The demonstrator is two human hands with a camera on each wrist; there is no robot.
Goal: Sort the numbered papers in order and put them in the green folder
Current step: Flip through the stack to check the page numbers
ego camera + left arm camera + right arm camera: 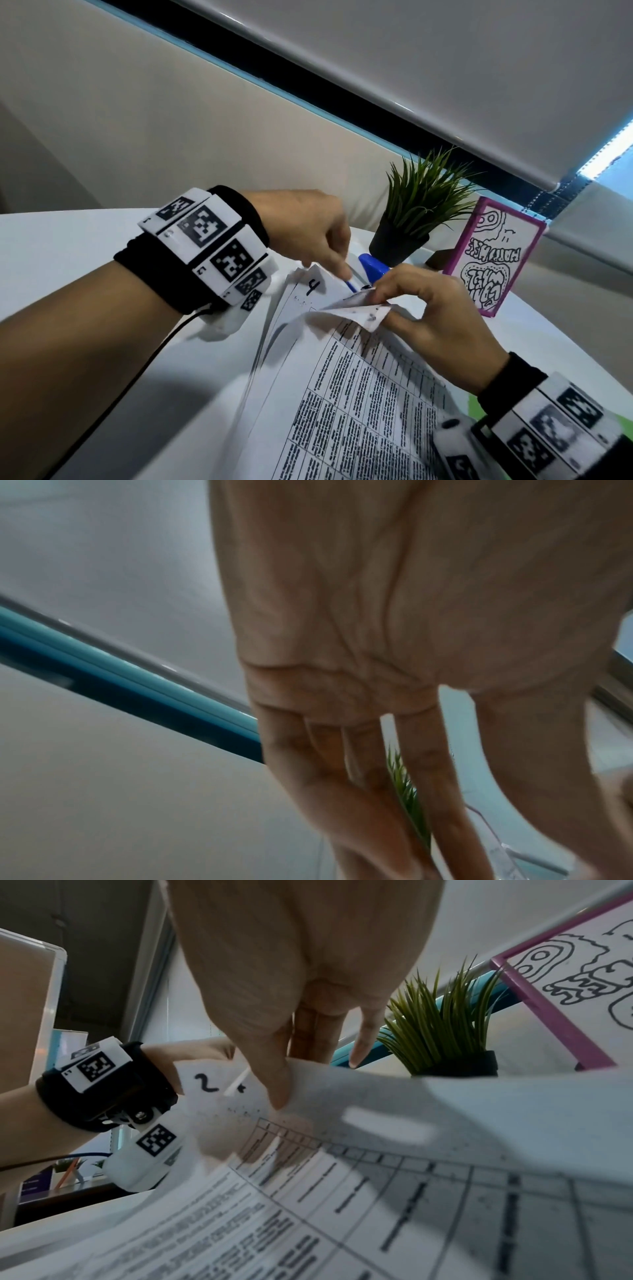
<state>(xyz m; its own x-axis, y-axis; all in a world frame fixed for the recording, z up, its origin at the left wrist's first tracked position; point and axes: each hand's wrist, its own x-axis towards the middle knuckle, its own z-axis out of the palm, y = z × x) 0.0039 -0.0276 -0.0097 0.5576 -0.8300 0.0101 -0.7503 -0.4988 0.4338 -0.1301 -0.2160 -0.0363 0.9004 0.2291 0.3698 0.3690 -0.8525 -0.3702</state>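
Note:
A stack of printed papers [359, 394] lies on the white table [68, 260]. My right hand [383, 308] pinches the curled far corner of the top sheet [368, 313]. In the right wrist view that sheet [219, 1096] carries a handwritten 2 beside my thumb [277, 1091]. The lifted corner bares a sheet marked 4 [313, 286]. My left hand [342, 274] reaches down with straight fingers [445, 791], its index tip at the far corner of the sheet marked 4. A strip of the green folder [474, 406] shows under my right wrist.
A blue stapler [373, 269] and a blue-and-white pen [352, 286] lie just past the papers. Behind them stand a potted plant [411, 219] and a pink-framed drawing [493, 260]. A black cable [137, 370] hangs from my left wrist.

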